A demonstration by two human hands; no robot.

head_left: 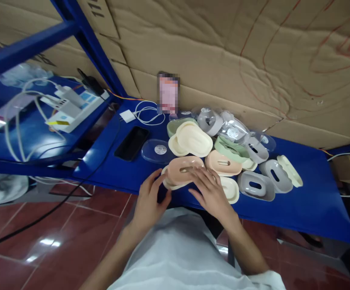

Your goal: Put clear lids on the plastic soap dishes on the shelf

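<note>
Near the table's front edge lies a peach plastic box [179, 169] with an oval slot, seemingly a soap dish part. It sits over a cream plastic piece [170, 185] whose rim shows beneath it. My left hand [151, 197] is at the left end of these two, fingers curved and apart, fingertips by the rim. My right hand [209, 189] lies over the right end of the peach box with its fingers stretched out. A cream tray [232, 190] is partly hidden behind that hand. Just beyond is a second peach box [221, 162].
Cream lids [196, 139], a green piece [231, 150], grey slotted boxes [256, 186] and clear covers [234, 131] crowd the blue table [308, 209]. To the left are a clear lid [155, 151], a black phone [132, 143], a charger [128, 116] and a power strip [75, 112].
</note>
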